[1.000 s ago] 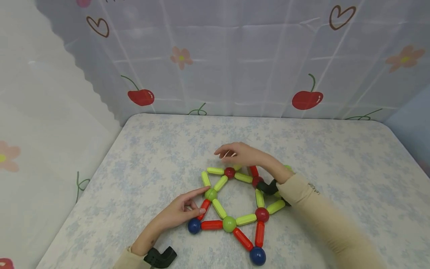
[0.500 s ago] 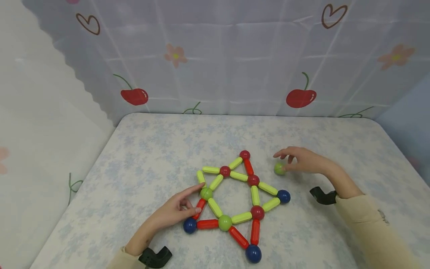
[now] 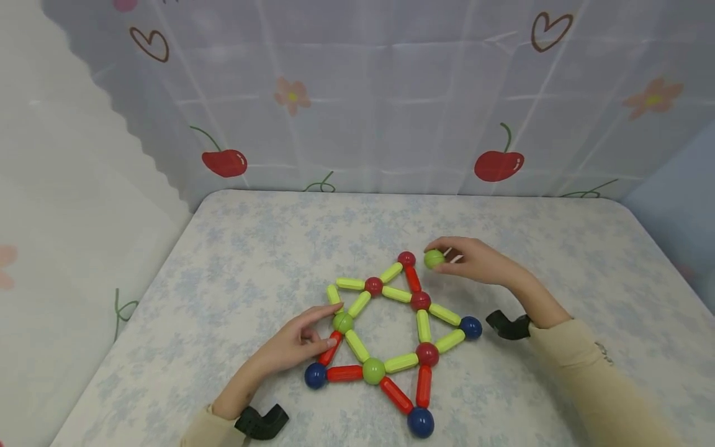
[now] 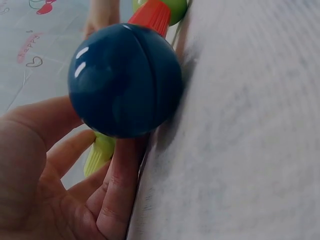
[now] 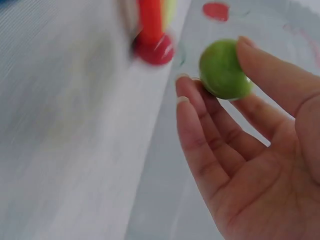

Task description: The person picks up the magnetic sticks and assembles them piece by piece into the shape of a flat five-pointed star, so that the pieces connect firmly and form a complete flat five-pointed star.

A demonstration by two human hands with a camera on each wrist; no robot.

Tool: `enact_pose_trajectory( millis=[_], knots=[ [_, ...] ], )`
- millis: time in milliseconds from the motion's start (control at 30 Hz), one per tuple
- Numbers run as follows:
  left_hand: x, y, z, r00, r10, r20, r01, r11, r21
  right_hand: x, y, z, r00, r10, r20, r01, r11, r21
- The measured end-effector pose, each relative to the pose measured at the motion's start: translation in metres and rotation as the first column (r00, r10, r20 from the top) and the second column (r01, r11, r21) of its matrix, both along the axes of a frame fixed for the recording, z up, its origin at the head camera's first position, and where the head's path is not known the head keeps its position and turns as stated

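Observation:
A star-shaped frame of magnetic rods and balls lies flat on the table. At its left side my left hand (image 3: 296, 340) holds it, the thumb on a red magnetic rod (image 3: 331, 351) and the index finger at a green ball (image 3: 343, 322). A blue ball (image 4: 125, 80) at that rod's end covers part of the grip in the left wrist view. Above the table, my right hand (image 3: 475, 261) pinches a loose green ball (image 5: 224, 69) between thumb and fingertips. This ball is just right of the red ball (image 3: 406, 259) at the star's far tip, apart from it.
Two yellow-green rods (image 3: 350, 284) at the star's upper left have free ends lying close together. Other blue balls (image 3: 421, 422) mark the near and right tips. A printed curtain (image 3: 357, 112) hangs behind the table's far edge.
My right hand first swung right over the frame and reached the loose green ball on the table. It has since lifted the ball and carried it left. My left hand stays put.

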State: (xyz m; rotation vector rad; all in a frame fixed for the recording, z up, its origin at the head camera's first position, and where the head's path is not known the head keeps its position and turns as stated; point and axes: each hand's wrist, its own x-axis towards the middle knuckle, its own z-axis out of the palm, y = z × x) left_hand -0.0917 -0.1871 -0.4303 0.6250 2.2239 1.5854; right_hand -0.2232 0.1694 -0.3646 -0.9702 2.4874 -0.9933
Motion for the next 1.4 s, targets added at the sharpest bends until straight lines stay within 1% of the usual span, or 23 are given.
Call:
enact_pose_trajectory(
  millis=[100, 200, 300, 367, 433, 500, 633, 867, 967, 1133, 1233, 1400],
  knots=[
    [0.001, -0.002, 0.000, 1.000, 0.001, -0.002, -0.001, 1.000, 0.004, -0.001, -0.042, 0.011, 0.999, 0.036, 0.030, -0.033, 0.996, -0.089],
    [0.001, -0.003, -0.002, 1.000, -0.007, 0.000, 0.007, 1.000, 0.017, -0.003, -0.085, 0.012, 0.994, 0.097, 0.044, -0.091, 0.987, -0.131],
    [0.001, -0.003, -0.003, 1.000, -0.017, -0.005, 0.017, 1.000, 0.024, -0.006, -0.124, 0.002, 0.985, 0.154, 0.072, -0.145, 0.982, -0.125],
    [0.000, -0.003, -0.004, 1.000, -0.019, -0.010, 0.019, 1.000, 0.023, -0.009, -0.145, -0.005, 0.979, 0.174, 0.110, -0.163, 0.981, -0.106],
    [0.001, -0.002, -0.004, 1.000, -0.018, -0.016, 0.018, 1.000, 0.016, -0.011, -0.161, -0.013, 0.974, 0.167, 0.151, -0.156, 0.984, -0.080],
    [0.001, -0.002, -0.005, 1.000, -0.019, -0.018, 0.019, 1.000, 0.014, -0.012, -0.171, -0.019, 0.974, 0.150, 0.172, -0.144, 0.988, -0.049],
    [0.001, -0.002, -0.005, 1.000, -0.020, -0.020, 0.020, 1.000, 0.014, -0.012, -0.183, -0.023, 0.974, 0.128, 0.186, -0.132, 0.991, 0.013],
    [0.001, -0.003, -0.005, 0.999, -0.020, -0.027, 0.021, 1.000, 0.023, -0.011, -0.185, -0.022, 0.970, 0.141, 0.198, -0.163, 0.982, 0.097],
    [0.001, -0.003, -0.006, 0.999, -0.022, -0.028, 0.023, 0.999, 0.029, -0.009, -0.183, -0.021, 0.969, 0.148, 0.195, -0.172, 0.979, 0.109],
    [0.001, -0.003, -0.006, 0.999, -0.015, -0.031, 0.015, 1.000, 0.027, -0.008, -0.182, -0.020, 0.969, 0.156, 0.191, -0.178, 0.979, 0.102],
    [0.002, -0.003, -0.006, 0.999, -0.011, -0.031, 0.012, 1.000, 0.022, -0.009, -0.182, -0.020, 0.969, 0.164, 0.183, -0.189, 0.974, 0.127],
    [0.002, -0.002, -0.006, 1.000, -0.004, -0.030, 0.004, 1.000, 0.024, -0.011, -0.183, -0.021, 0.969, 0.185, 0.162, -0.215, 0.958, 0.191]
  ],
)
